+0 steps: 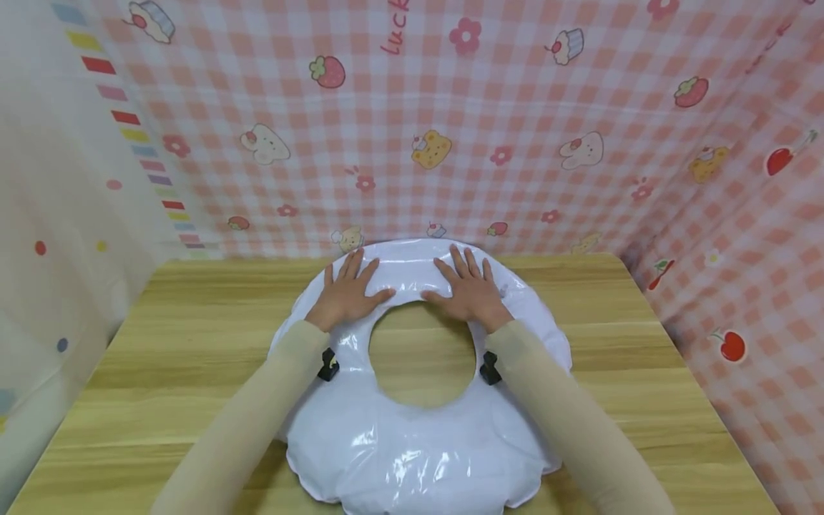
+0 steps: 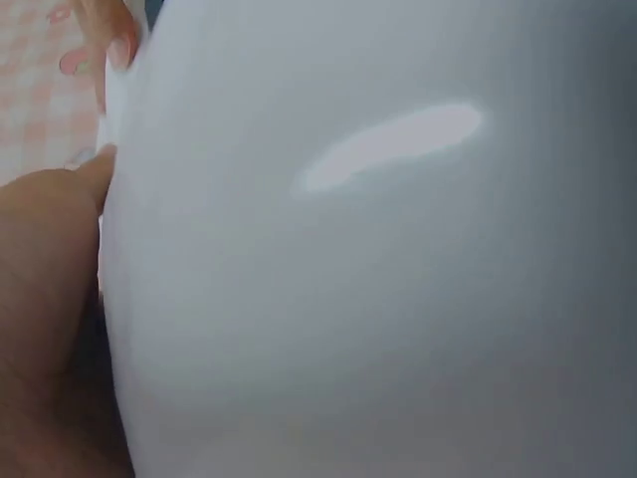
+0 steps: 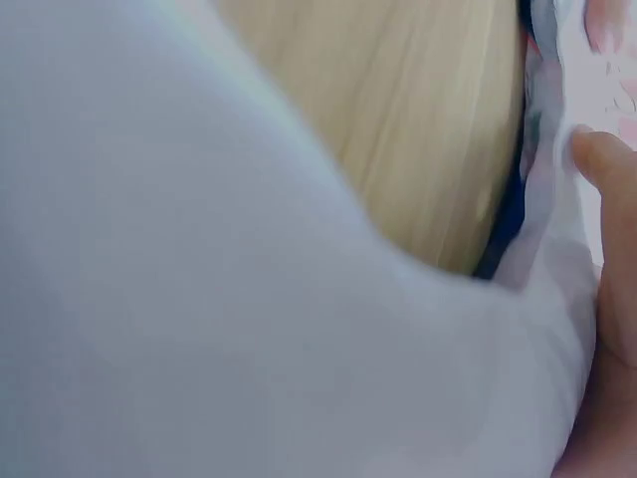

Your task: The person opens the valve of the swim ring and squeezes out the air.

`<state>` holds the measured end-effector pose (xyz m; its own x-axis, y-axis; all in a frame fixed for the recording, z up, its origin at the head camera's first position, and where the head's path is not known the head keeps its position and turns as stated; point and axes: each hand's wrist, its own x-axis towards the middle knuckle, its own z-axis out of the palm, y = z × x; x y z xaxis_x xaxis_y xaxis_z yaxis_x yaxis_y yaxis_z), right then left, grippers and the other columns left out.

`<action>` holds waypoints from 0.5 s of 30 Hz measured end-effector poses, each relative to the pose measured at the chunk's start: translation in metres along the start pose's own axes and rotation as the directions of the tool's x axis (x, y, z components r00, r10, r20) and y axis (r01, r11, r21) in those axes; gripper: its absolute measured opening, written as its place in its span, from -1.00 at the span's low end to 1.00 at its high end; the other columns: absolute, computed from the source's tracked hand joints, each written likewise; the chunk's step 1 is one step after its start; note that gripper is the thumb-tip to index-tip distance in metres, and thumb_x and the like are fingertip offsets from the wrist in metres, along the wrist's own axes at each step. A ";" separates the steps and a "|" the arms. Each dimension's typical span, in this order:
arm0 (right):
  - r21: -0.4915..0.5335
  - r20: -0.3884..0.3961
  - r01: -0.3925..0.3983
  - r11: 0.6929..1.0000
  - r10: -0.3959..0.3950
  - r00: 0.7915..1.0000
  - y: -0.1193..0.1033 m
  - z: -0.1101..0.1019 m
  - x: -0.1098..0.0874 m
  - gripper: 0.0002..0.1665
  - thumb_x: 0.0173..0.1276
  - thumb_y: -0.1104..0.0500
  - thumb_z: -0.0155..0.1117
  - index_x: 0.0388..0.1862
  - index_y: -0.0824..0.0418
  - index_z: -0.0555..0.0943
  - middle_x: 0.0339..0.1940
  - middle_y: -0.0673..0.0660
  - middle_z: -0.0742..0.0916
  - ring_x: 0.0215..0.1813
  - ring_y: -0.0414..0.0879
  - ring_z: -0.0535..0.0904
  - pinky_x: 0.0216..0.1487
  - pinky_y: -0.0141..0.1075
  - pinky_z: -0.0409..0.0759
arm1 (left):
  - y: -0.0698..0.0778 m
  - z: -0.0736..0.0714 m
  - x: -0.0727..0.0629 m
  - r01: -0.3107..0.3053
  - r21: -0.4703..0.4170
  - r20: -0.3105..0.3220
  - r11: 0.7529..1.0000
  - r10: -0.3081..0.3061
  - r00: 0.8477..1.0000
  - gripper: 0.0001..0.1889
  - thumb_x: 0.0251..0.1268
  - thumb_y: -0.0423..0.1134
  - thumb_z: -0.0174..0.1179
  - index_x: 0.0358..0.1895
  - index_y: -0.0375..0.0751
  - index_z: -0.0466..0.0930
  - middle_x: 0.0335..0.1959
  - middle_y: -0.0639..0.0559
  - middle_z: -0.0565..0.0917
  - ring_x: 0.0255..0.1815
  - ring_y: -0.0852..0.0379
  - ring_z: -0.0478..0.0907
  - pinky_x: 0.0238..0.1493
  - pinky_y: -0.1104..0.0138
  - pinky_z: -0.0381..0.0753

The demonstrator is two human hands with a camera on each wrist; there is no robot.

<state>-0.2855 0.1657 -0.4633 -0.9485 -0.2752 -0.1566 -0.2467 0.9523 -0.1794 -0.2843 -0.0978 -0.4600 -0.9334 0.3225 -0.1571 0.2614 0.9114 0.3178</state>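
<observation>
A glossy white inflatable swim ring (image 1: 418, 450) with a scalloped near edge lies on the table, puffed up around a round hole. My left hand (image 1: 347, 293) rests on its upper left part, fingers spread and pointing away, thumb toward the hole. On the upper right part lies my right hand (image 1: 472, 290), also flat with spread fingers. The two thumbs point at each other across the ring's far band. In the left wrist view the white ring (image 2: 368, 279) fills most of the picture beside the hand. The right wrist view shows the ring's inner edge and dark blue underneath.
The wood-grain table (image 1: 174, 365) extends to both sides of the ring and shows through its hole. Behind it hangs a pink checked cloth (image 1: 399, 107) with cartoon prints, continuing along the right side. A pale dotted cloth (image 1: 64, 214) hangs at the left.
</observation>
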 end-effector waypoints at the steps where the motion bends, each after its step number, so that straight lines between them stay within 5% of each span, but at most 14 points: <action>1: 0.009 0.003 -0.002 1.000 0.002 1.000 0.002 -0.001 0.000 0.04 0.46 -0.58 -0.24 0.73 -0.15 -0.12 0.75 0.07 -0.26 0.74 0.12 -0.45 0.68 0.19 -0.46 | -0.001 -0.002 0.000 -0.004 -0.008 0.011 1.000 0.004 1.000 -0.12 0.54 0.36 -0.17 0.70 -0.04 -0.16 0.73 -0.18 -0.36 0.74 -0.15 -0.43 0.63 -0.28 -0.45; 8: 0.062 0.027 0.030 0.998 -0.032 0.999 0.012 -0.005 0.004 0.02 0.51 -0.51 -0.19 0.74 -0.06 -0.10 0.74 0.15 -0.30 0.73 0.16 -0.49 0.68 0.19 -0.44 | -0.007 -0.010 -0.002 -0.003 -0.040 0.056 0.999 0.006 0.998 -0.08 0.51 0.38 -0.12 0.70 -0.04 -0.17 0.73 -0.16 -0.36 0.75 -0.15 -0.40 0.61 -0.31 -0.43; 15: 0.211 -0.053 0.191 0.959 -0.184 0.981 0.013 -0.029 -0.014 -0.06 0.53 -0.17 0.18 0.67 0.23 0.11 0.71 0.40 -0.17 0.72 0.34 -0.31 0.68 0.22 -0.08 | -0.015 -0.013 -0.011 -0.024 -0.067 0.020 0.997 0.025 0.999 -0.09 0.49 0.33 -0.03 0.69 -0.10 -0.08 0.70 -0.31 -0.41 0.71 -0.30 -0.49 0.59 -0.37 -0.37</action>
<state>-0.2810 0.1856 -0.4356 -0.8959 -0.4389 -0.0696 -0.3762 0.8324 -0.4070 -0.2810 -0.1187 -0.4505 -0.9215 0.3505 -0.1674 0.2666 0.8841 0.3838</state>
